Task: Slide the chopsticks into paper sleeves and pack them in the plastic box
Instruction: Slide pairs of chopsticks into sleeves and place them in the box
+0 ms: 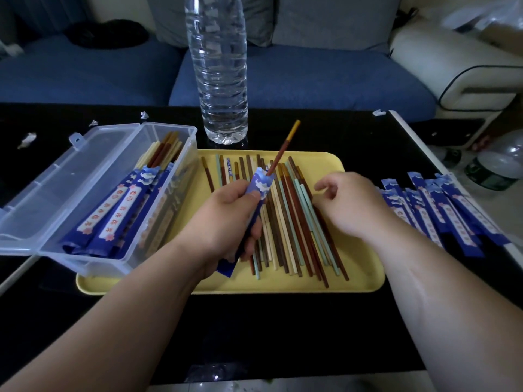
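My left hand (226, 219) grips a blue paper sleeve (256, 199) over the yellow tray (362, 261). A red-brown chopstick with a yellow tip (283, 149) sticks out of the sleeve's top, tilted up to the right. Several loose chopsticks (294, 219) in brown, cream and mint lie across the tray. My right hand (348, 205) rests on them with curled fingers touching the right side of the pile; whether it pinches one is hidden. The clear plastic box (169, 131) stands open at the left, with several sleeved chopsticks (121, 205) inside.
A tall clear water bottle (218, 69) stands behind the tray. Several blue paper sleeves (441, 210) lie in a pile to the right, near the black table's edge (418, 142). The box's lid (56, 179) lies open to the left. Paper scraps (27, 138) lie at far left.
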